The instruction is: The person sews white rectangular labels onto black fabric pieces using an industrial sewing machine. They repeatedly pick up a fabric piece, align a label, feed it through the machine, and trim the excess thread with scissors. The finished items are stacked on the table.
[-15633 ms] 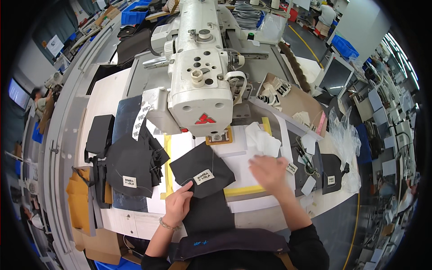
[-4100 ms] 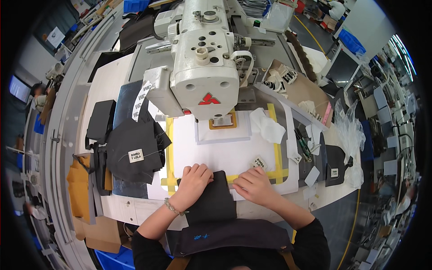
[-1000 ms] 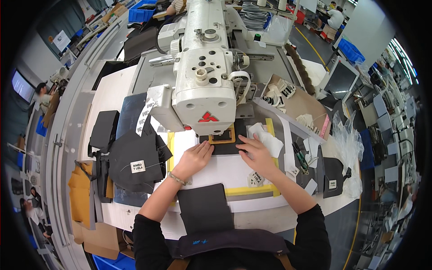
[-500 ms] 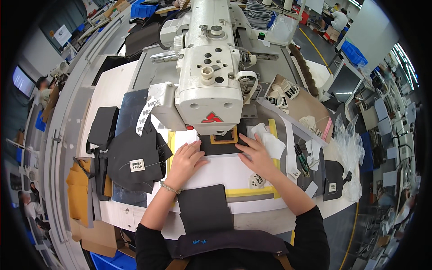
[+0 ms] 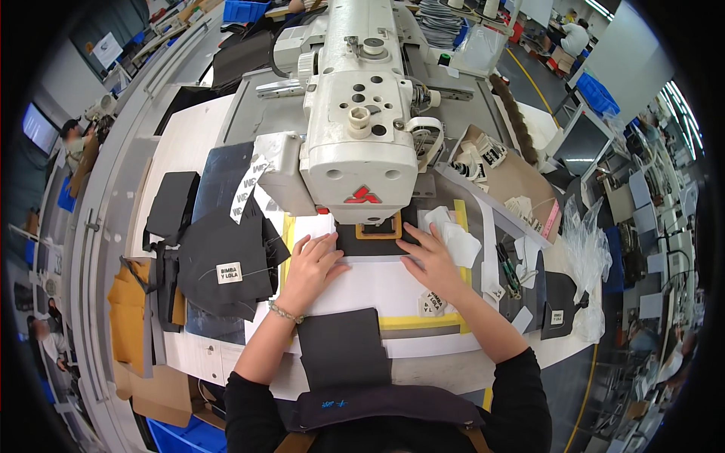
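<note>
A black fabric panel point(image 5: 347, 246) lies flat beneath the white sewing machine point(image 5: 360, 172), inside the ring of an orange clamp frame point(image 5: 379, 236) and out past it on the near side. The left hand point(image 5: 308, 270) rests at the panel's left edge, palm down, fingers loosely fanned and thumb apart; the right hand point(image 5: 432, 263) mirrors it at the right edge, fingers spread. Neither pinches anything, and how hard they press cannot be told. Placed on opposite sides, they seem to be keeping the panel flat and square while staying clear of the frame.

The panel's straight near edge faces the person and runs left to right. Its visible strip is longest in that direction, but the machine hides the far part, so its true long axis is uncertain.

Underneath is a white sheet point(image 5: 362, 291), bordered by yellow tape point(image 5: 408, 322), which probably serves as a placement guide. A second black panel point(image 5: 343, 349) sits by the apron point(image 5: 389, 408), its long axis pointing toward the machine, presumably within easy reach.
</note>
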{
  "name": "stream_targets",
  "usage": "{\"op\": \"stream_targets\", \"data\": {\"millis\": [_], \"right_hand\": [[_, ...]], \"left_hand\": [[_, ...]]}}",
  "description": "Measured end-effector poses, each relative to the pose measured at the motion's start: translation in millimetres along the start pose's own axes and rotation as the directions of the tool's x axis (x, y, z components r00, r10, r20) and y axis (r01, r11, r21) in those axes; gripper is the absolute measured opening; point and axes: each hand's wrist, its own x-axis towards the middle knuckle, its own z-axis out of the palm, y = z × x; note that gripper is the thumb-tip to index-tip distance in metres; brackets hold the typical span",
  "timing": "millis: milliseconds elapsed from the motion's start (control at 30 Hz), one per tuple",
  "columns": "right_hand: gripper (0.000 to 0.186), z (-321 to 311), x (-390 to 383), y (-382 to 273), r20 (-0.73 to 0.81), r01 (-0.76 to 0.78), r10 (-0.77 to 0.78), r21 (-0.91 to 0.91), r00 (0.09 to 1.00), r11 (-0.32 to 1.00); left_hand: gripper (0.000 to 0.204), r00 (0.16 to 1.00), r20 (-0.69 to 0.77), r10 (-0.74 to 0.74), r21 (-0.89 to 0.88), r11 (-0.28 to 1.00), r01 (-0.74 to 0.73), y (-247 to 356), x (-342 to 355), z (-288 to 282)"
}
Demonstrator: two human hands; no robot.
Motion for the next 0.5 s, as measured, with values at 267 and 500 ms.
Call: {"op": "stream_targets", "data": {"millis": [267, 500], "right_hand": [[0.033, -1, -1, -1, 0.012, -0.004, 0.004, 0.004, 1.0, 1.0], [0.033, -9, -4, -12, -0.079, 0.109, -0.14, -0.309, 0.987, 0.945]], "left_hand": [[0.021, 1.0, -0.017, 0.01, 0.005, 1.0, -0.01, 1, -1, -1], [0.017, 0.996, -0.012, 0.092, 0.131, 0.987, -0.09, 0, -3, 5]]}}
